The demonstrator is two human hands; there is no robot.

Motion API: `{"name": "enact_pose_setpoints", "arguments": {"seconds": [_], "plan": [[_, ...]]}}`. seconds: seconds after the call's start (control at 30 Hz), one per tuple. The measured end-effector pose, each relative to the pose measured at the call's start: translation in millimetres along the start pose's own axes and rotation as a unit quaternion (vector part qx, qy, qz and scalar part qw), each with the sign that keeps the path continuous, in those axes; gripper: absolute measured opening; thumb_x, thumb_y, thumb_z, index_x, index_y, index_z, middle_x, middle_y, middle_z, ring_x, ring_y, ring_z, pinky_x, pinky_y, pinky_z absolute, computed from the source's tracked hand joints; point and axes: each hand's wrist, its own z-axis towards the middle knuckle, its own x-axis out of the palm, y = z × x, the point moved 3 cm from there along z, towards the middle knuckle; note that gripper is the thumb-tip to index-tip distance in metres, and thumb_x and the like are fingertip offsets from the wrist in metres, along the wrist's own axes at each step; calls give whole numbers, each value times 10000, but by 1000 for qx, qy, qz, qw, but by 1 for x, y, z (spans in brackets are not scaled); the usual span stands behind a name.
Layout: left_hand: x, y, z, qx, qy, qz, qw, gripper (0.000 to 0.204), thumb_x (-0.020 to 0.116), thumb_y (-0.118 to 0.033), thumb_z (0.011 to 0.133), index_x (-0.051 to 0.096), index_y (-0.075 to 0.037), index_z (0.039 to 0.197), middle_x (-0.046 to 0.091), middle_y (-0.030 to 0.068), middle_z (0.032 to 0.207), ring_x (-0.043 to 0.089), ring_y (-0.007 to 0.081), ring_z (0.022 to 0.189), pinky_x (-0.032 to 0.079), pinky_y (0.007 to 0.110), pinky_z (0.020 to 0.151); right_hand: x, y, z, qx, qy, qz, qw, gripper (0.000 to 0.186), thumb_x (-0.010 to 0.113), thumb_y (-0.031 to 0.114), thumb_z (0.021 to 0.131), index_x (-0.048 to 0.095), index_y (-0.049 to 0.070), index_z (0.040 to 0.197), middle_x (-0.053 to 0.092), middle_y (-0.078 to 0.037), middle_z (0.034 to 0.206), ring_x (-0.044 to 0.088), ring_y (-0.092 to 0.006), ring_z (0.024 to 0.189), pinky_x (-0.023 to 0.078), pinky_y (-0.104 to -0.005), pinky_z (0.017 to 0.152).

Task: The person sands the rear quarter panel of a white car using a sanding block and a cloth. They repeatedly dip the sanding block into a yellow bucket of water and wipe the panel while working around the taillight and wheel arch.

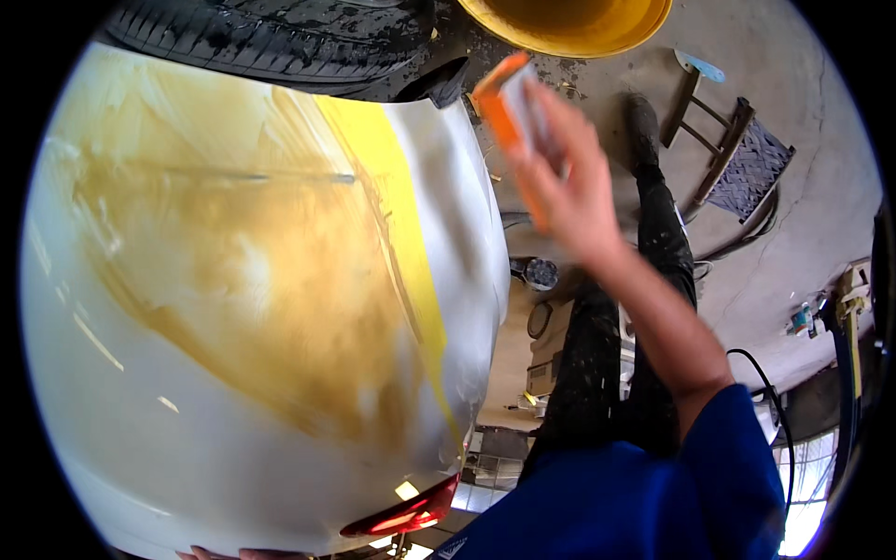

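Note:
My right hand (574,191) is closed around an orange and grey sanding block (509,112), slightly blurred by motion. It is raised off to the right of a white car body panel (280,485). Tan filler (280,289), smeared and uneven, covers much of the panel, with a short dark groove (308,176) in its upper part. Yellow masking tape (401,224) runs down the filler's right side. At the bottom edge, a few fingers of my left hand (238,554) lie stretched out against the panel; the rest of that hand is out of the picture.
A black tyre (280,37) and a yellow round tub (569,42) are at the top. A low stool with a woven seat (754,163) stands on the concrete floor to the right. A red tail light (411,509) sits at the panel's lower corner. A dark hose (747,245) crosses the floor.

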Motion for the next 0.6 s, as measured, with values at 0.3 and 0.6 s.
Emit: {"name": "enact_pose_setpoints", "arguments": {"seconds": [0.3, 0.6], "plan": [[3, 8, 3, -10, -21, -48, 999, 588, 416, -431, 1088, 433, -24, 1513, 366, 352, 1553, 374, 538, 1411, 314, 717, 1081, -9, -169, 205, 15, 33, -431, 902, 630, 680, 444, 951, 510, 219, 1514, 642, -239, 1330, 601, -434, 1239, 515, -537, 1003], [-12, 22, -6, 48, 73, 75, 993, 685, 475, -482, 1075, 320, -38, 1572, 316, 350, 1587, 397, 593, 1379, 385, 724, 1060, 6, -425, 345, -56, 132, -594, 791, 728, 644, 391, 931, 339, 228, 1572, 508, -263, 1468, 508, -572, 1299, 470, -659, 1029]]}}
